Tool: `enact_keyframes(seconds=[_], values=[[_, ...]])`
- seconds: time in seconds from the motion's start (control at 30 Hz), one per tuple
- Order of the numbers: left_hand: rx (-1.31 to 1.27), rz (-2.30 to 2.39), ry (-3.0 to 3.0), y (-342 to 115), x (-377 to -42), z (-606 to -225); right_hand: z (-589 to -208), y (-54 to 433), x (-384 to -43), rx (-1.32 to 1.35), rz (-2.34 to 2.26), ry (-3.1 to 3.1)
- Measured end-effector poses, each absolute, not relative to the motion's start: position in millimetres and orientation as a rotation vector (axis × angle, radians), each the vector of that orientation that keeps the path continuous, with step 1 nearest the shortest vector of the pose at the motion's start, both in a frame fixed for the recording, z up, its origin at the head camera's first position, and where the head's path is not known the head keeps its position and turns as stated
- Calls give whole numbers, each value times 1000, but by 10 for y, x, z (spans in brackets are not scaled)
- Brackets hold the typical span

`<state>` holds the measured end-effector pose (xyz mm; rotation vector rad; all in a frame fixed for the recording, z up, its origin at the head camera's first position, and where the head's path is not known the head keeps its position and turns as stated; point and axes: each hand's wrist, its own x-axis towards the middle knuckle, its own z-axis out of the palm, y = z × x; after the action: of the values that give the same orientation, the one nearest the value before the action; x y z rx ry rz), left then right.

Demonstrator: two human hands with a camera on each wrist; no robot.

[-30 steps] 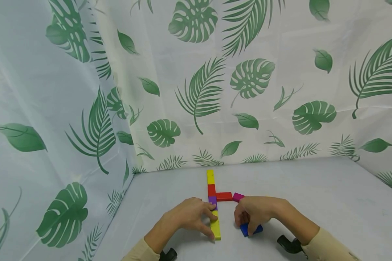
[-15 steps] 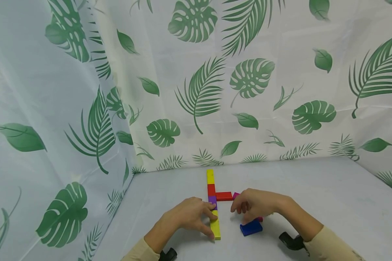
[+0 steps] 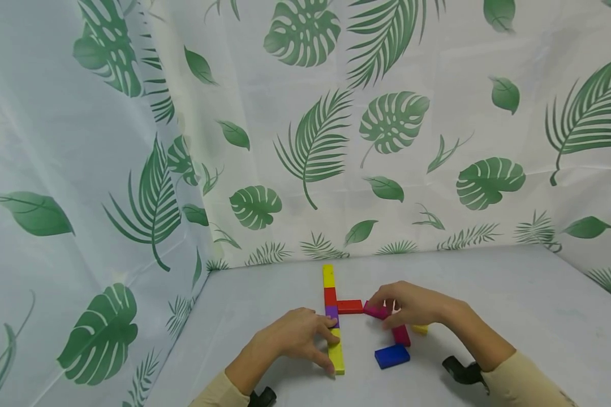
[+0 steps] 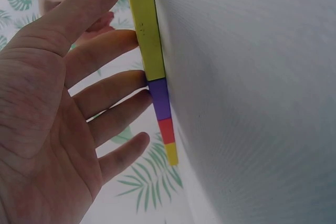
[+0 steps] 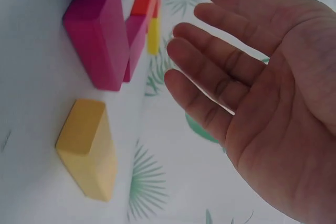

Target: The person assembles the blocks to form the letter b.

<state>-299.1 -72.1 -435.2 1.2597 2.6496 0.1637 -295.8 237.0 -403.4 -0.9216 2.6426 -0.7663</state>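
Note:
A straight row of blocks runs away from me in the head view: a long yellow block [image 3: 338, 360], a purple block [image 3: 331, 312], a red block [image 3: 330, 296] and a far yellow block [image 3: 328, 276]. My left hand [image 3: 297, 334] lies along its left side, fingertips touching the near yellow and purple blocks. Rightward from the row extend a second red block [image 3: 349, 307], then a magenta block [image 3: 374, 310] and another magenta block [image 3: 401, 337] bending toward me to a blue block [image 3: 392, 356]. My right hand [image 3: 417, 305] hovers over the magenta blocks, fingers loose, palm bare in its wrist view.
A separate pale yellow block [image 5: 86, 148] lies to the right of the magenta pieces, partly behind my right hand in the head view. Behind the white table [image 3: 489, 288] hangs a leaf-patterned cloth [image 3: 412, 215], with another cloth panel on the left.
My right hand has let go of the blue block and lifted up and away from me, over the magenta blocks. The blue block stays nearly in place. My left hand has not moved.

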Motion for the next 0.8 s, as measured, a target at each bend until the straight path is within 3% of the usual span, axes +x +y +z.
enact_keyframes(seconds=[0.8], values=[[1232, 173, 2653, -715, -2987, -4345, -4067, 2711, -3029, -707, -776, 2677]])
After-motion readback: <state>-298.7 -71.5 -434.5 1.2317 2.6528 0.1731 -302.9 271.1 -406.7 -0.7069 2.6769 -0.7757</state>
